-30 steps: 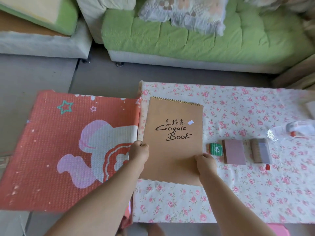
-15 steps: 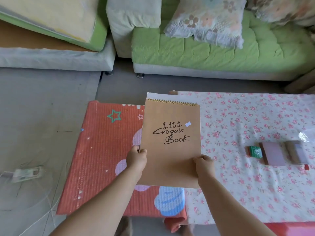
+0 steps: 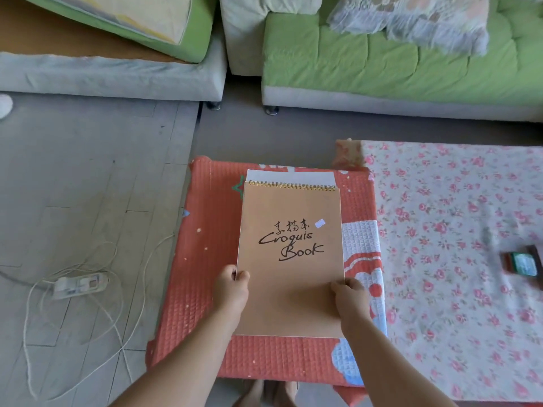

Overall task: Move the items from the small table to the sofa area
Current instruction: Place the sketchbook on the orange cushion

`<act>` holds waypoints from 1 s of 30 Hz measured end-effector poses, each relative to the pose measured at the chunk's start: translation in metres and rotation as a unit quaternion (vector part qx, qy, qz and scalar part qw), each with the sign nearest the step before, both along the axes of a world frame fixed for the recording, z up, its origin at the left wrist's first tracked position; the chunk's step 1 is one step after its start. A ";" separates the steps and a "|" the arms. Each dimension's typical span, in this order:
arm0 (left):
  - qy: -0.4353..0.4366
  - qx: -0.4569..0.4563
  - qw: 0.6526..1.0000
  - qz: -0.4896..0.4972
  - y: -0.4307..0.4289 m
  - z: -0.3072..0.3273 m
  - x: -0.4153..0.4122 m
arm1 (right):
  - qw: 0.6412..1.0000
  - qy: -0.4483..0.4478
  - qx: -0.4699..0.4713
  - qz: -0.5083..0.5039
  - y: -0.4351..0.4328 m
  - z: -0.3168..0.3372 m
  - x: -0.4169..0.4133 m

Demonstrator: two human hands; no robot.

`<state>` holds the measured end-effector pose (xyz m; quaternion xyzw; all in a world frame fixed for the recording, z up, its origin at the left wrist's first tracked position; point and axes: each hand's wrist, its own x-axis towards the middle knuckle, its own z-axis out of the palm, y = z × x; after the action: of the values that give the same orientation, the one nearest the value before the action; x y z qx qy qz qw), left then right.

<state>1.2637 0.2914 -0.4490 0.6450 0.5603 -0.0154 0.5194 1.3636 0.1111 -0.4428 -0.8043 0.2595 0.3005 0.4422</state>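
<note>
A brown spiral-bound sketchbook (image 3: 289, 259) marked "Croquis Book" is held in the air over the red quilted mat (image 3: 199, 259). My left hand (image 3: 230, 284) grips its lower left edge and my right hand (image 3: 348, 292) grips its lower right edge. White sheets stick out past the book's top edge. The small table with the floral cloth (image 3: 455, 289) lies to the right. A small green item (image 3: 523, 264) with a dark item behind it rests at the table's right edge. The green sofa (image 3: 382, 63) stands ahead across the floor.
A patterned cushion (image 3: 411, 19) lies on the sofa seat. A second sofa piece (image 3: 102, 71) with a tilted cushion stands at the far left. A white power strip (image 3: 79, 284) with loose cords lies on the grey floor at left. My bare feet (image 3: 264, 395) show below the mat.
The sketchbook, held in both hands, has left the floral table and moved left over the red mat. The view has swung left, so the table items slid toward the right edge.
</note>
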 end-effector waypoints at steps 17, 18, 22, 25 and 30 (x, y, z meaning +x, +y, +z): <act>0.119 0.077 0.990 -0.016 -0.006 -0.041 -0.005 | 0.975 -0.041 -0.165 0.142 0.007 -0.039 -0.008; 0.131 0.092 0.987 -0.033 -0.005 -0.040 -0.005 | 0.972 -0.038 -0.172 0.154 0.008 -0.038 -0.007; 0.150 0.121 0.979 -0.074 -0.003 -0.036 -0.005 | 0.958 -0.021 -0.197 0.208 0.009 -0.034 -0.003; 0.152 0.116 0.980 -0.060 -0.002 -0.030 -0.009 | 0.951 0.000 -0.196 0.240 0.007 -0.030 -0.001; 0.141 0.060 0.987 -0.049 -0.015 -0.005 -0.011 | 0.960 0.030 -0.113 0.256 -0.011 -0.001 -0.006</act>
<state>1.2531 0.2765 -0.4543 0.6933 0.5955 -0.0979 0.3938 1.3575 0.0999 -0.4443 -0.8791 0.0908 0.3965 0.2485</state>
